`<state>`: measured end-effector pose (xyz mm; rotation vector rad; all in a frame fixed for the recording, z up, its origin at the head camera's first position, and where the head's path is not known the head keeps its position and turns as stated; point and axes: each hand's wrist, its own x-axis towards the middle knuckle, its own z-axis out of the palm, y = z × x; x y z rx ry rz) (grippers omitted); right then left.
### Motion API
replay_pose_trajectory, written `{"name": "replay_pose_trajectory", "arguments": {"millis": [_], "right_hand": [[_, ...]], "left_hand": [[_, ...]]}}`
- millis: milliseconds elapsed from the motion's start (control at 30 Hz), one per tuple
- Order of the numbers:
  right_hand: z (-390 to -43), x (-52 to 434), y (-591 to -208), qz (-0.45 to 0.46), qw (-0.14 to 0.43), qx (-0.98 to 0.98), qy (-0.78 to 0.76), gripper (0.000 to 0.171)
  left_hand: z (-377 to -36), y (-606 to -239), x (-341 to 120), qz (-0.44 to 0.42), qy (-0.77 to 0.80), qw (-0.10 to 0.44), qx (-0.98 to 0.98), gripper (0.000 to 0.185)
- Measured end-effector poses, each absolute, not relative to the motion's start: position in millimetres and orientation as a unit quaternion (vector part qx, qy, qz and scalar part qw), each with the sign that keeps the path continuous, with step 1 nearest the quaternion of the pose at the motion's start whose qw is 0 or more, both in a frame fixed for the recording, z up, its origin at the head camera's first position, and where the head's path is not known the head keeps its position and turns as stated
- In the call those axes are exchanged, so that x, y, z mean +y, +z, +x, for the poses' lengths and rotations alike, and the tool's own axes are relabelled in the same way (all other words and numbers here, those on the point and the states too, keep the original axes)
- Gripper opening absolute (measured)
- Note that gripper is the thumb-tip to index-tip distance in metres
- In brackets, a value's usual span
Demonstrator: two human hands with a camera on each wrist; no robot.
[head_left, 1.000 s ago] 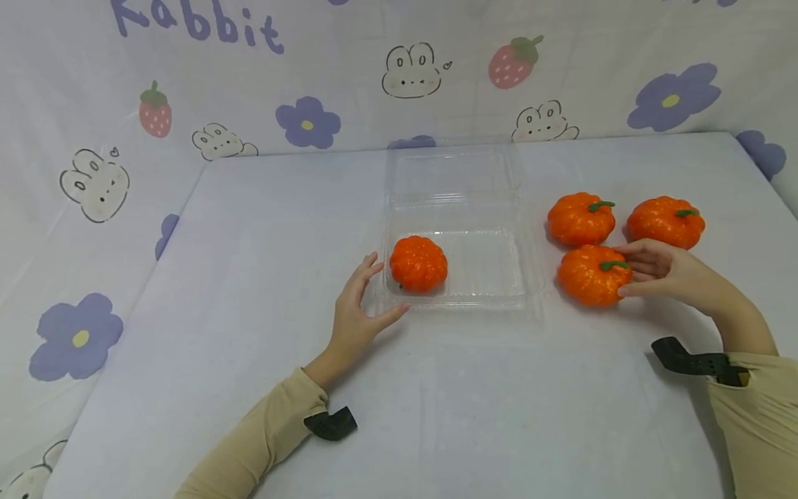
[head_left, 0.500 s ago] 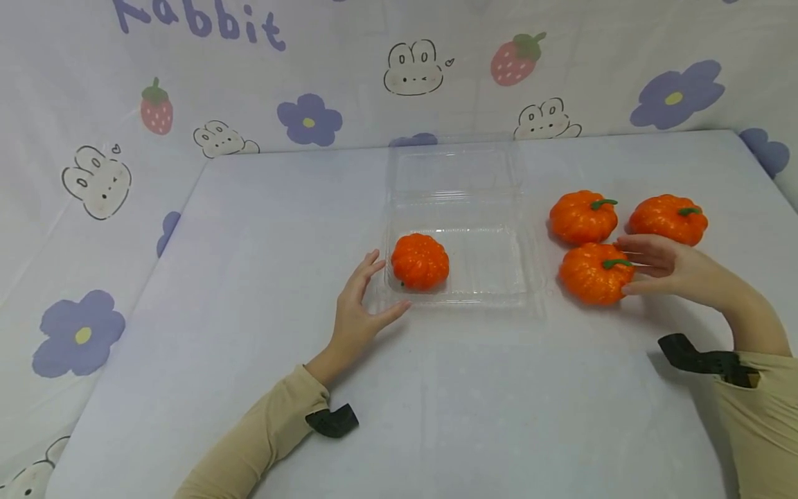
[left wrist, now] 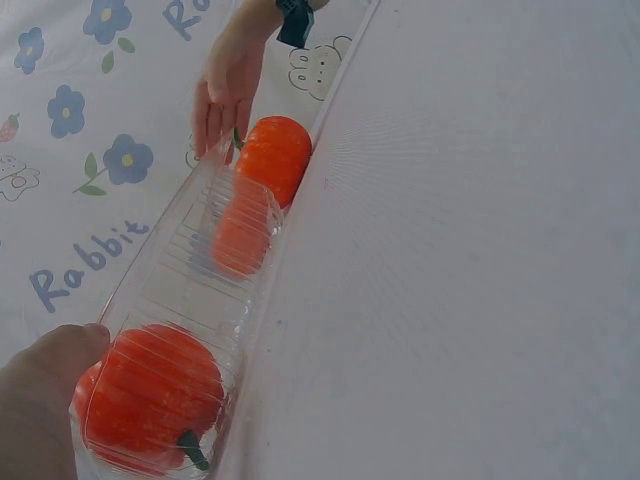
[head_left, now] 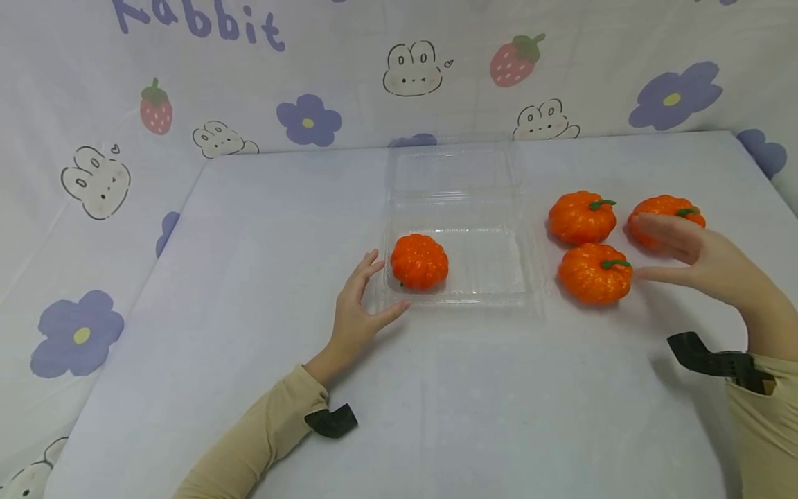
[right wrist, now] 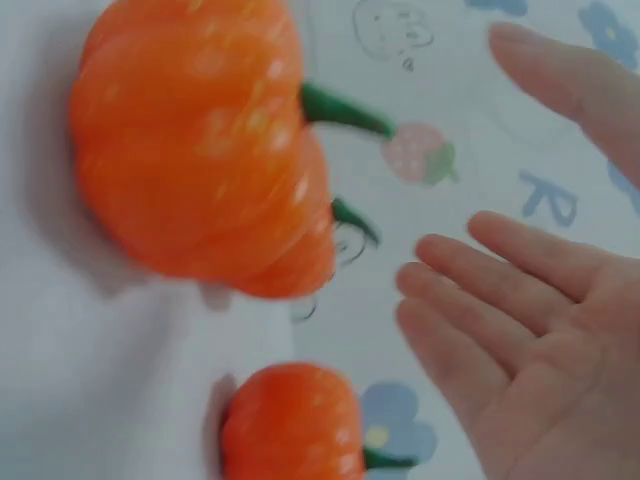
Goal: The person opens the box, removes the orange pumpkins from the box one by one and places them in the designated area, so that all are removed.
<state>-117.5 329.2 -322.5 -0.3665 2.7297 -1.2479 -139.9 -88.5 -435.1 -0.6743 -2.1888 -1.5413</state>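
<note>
Reading "Rabbit" [head_left: 198, 22], the backdrop overlooks open hands [head_left: 688, 253] near pumpkins [head_left: 594, 273].

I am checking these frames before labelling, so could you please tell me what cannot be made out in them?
- Far right orange toy pumpkin: head view, its near side is hidden by the right hand.
- Right wrist view: the nearest orange pumpkin is blurred.
- Clear plastic clamshell box: left wrist view, cut off by the bottom edge.
- Left hand: left wrist view, only part shows at the corner.
</note>
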Motion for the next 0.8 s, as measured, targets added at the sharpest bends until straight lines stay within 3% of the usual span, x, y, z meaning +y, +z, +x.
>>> {"name": "replay_pose_trajectory", "arguments": {"millis": [333,800], "right_hand": [[-115.1,285.8,-300.6,-0.150,-0.040,0.873,-0.463,0.061],[-134.3,226.3,-286.4,-0.198,-0.034,0.848,-0.490,0.062]], "left_hand": [[-132.7,-418.8,-91.6,-0.247,-0.548,0.186,-0.778,0.060],[-131.8,-416.4,-91.1,-0.253,-0.536,0.191,-0.783,0.061]]}}
